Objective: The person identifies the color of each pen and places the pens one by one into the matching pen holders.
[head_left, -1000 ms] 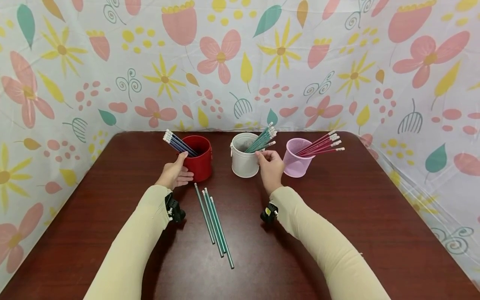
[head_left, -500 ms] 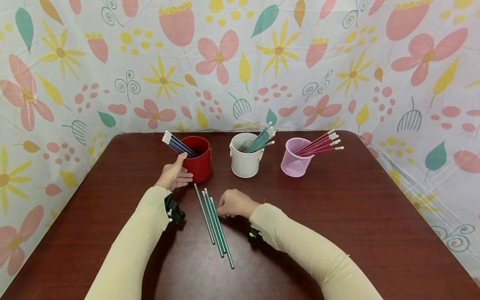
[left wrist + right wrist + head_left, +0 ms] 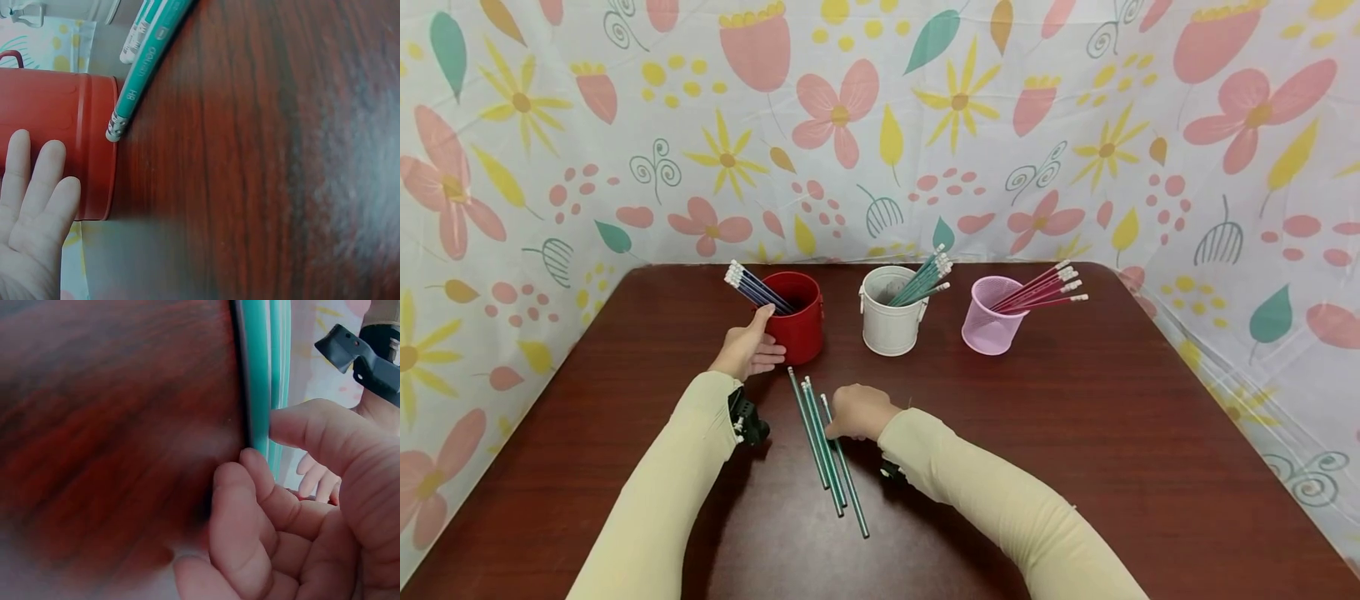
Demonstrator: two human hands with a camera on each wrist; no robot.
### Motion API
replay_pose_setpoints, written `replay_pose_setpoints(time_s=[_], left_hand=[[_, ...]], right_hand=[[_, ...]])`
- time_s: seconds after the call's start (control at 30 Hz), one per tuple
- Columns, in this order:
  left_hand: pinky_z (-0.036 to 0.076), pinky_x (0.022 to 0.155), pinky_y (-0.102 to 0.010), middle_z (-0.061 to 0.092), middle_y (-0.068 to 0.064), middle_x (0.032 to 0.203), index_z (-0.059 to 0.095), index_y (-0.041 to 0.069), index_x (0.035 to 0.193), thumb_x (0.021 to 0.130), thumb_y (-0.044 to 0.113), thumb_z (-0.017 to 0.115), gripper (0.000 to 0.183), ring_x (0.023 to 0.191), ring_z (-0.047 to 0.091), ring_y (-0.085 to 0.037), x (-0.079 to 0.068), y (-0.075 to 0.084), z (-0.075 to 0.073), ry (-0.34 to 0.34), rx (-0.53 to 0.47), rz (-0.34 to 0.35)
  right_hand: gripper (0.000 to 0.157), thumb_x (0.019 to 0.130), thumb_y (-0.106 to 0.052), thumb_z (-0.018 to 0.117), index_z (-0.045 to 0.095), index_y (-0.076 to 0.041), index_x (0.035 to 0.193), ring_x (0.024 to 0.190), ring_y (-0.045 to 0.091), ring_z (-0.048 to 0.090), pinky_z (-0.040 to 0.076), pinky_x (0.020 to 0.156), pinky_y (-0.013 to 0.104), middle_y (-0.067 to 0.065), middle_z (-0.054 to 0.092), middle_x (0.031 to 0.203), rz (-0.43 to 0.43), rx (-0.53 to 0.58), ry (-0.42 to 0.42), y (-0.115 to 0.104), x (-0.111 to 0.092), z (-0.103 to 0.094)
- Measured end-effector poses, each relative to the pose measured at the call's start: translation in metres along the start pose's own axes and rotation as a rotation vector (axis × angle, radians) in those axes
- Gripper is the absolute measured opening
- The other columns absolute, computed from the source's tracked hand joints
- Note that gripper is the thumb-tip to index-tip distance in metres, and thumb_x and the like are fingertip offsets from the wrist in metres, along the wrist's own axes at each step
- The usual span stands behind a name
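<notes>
My left hand (image 3: pixel 745 348) rests against the side of a red bucket (image 3: pixel 802 332), its thumb up at the rim. In the left wrist view its fingers (image 3: pixel 47 169) lie straight along the bucket's wall. Several dark blue pencils (image 3: pixel 760 287) lean out of that bucket. Several green pencils with white erasers (image 3: pixel 815 433) lie on the table in front of it. My right hand (image 3: pixel 863 412) pinches the rightmost green pencil (image 3: pixel 854 492) between thumb and index finger. In the right wrist view the thumb touches one side of the pencil (image 3: pixel 256 381), the index fingertip the other.
A white bucket (image 3: pixel 889 330) holding green pencils (image 3: pixel 921 282) stands at the middle back. Right of it is a pink mesh cup (image 3: pixel 988 332) with dark red pencils (image 3: pixel 1037 292). A flowered cloth (image 3: pixel 880 125) hangs behind the brown table (image 3: pixel 1075 433).
My right hand has come from the white bucket's rim down to the green pencils on the table. The middle pencils have shifted slightly left, apart from the rightmost one. The left hand stays put.
</notes>
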State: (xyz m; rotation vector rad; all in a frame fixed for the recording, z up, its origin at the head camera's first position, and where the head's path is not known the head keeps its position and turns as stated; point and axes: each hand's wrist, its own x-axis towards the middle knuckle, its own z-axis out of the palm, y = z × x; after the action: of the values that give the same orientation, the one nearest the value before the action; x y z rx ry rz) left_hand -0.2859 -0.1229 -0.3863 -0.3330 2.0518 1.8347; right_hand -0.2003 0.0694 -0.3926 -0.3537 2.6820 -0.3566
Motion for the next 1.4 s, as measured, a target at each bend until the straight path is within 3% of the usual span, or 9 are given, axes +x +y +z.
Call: replay_pose_setpoints(time_s=[0.23,0.5,0.63,0.83,0.93,1.07,1.2,1.4], left_hand=[[0.045,0.098,-0.042,0.058,-0.026,0.124,0.048,-0.012,0.128,0.093,0.06,0.042,0.08,0.109,0.062,-0.032,-0.001,0.001,-0.001,-0.01,0.053,-0.005],[0.045,0.098,-0.045,0.059,-0.027,0.123,0.049,-0.014,0.128,0.093,0.063,0.031,0.087,0.111,0.058,-0.038,-0.006,0.01,-0.009,-0.121,0.221,-0.027],[0.044,0.099,-0.045,0.055,-0.03,0.127,0.048,-0.014,0.129,0.094,0.062,0.03,0.086,0.114,0.057,-0.04,-0.009,0.015,-0.013,-0.151,0.282,-0.026],[0.043,0.1,-0.046,0.05,-0.031,0.13,0.045,-0.016,0.131,0.095,0.058,0.034,0.082,0.117,0.054,-0.041,-0.015,0.021,-0.017,-0.1,0.279,0.009],[0.041,0.102,-0.046,0.045,-0.033,0.136,0.037,-0.016,0.137,0.096,0.055,0.033,0.083,0.121,0.049,-0.043,-0.014,0.023,-0.018,-0.131,0.265,-0.005],[0.036,0.105,-0.047,0.037,-0.033,0.142,0.027,-0.016,0.141,0.096,0.055,0.032,0.085,0.127,0.043,-0.043,-0.011,0.021,-0.017,-0.181,0.203,-0.04],[0.035,0.106,-0.047,0.034,-0.032,0.144,0.024,-0.016,0.142,0.095,0.057,0.035,0.088,0.13,0.04,-0.042,-0.01,0.017,-0.016,-0.185,0.128,-0.046],[0.035,0.106,-0.046,0.035,-0.032,0.143,0.023,-0.016,0.143,0.096,0.055,0.037,0.086,0.131,0.039,-0.041,-0.009,0.017,-0.014,-0.163,0.078,-0.044]], right_hand=[[0.035,0.078,-0.023,0.072,0.052,-0.015,0.05,0.041,0.011,0.047,0.036,0.041,0.028,-0.004,0.046,0.042,-0.01,-0.021,0.005,-0.004,-0.003,-0.004],[0.036,0.077,-0.021,0.069,0.05,-0.016,0.047,0.041,0.01,0.048,0.034,0.041,0.027,-0.005,0.046,0.041,-0.013,0.045,0.077,0.01,-0.007,-0.026],[0.036,0.076,-0.017,0.068,0.048,-0.018,0.046,0.041,0.008,0.044,0.032,0.041,0.024,-0.008,0.043,0.04,-0.055,0.097,0.114,0.022,-0.013,-0.038],[0.03,0.07,-0.016,0.065,0.045,-0.019,0.047,0.047,0.005,0.032,0.026,0.045,0.022,-0.014,0.034,0.044,-0.205,0.104,0.289,0.046,-0.021,-0.062],[0.021,0.07,-0.015,0.063,0.054,-0.017,0.051,0.048,0.004,0.038,0.031,0.048,0.021,-0.015,0.041,0.045,-0.224,0.148,0.384,0.058,-0.026,-0.081],[0.011,0.074,-0.013,0.061,0.069,-0.008,0.067,0.052,0.005,0.051,0.039,0.052,0.022,-0.007,0.058,0.052,-0.172,0.265,0.494,0.074,-0.034,-0.11],[0.014,0.08,-0.008,0.061,0.069,0.003,0.08,0.055,0.005,0.057,0.043,0.054,0.017,-0.003,0.063,0.059,-0.166,0.507,0.623,0.086,-0.042,-0.14],[0.001,0.08,0.0,0.059,0.06,-0.001,0.08,0.057,0.0,0.056,0.046,0.059,0.015,-0.013,0.059,0.059,-0.291,0.808,0.86,0.088,-0.054,-0.176]])
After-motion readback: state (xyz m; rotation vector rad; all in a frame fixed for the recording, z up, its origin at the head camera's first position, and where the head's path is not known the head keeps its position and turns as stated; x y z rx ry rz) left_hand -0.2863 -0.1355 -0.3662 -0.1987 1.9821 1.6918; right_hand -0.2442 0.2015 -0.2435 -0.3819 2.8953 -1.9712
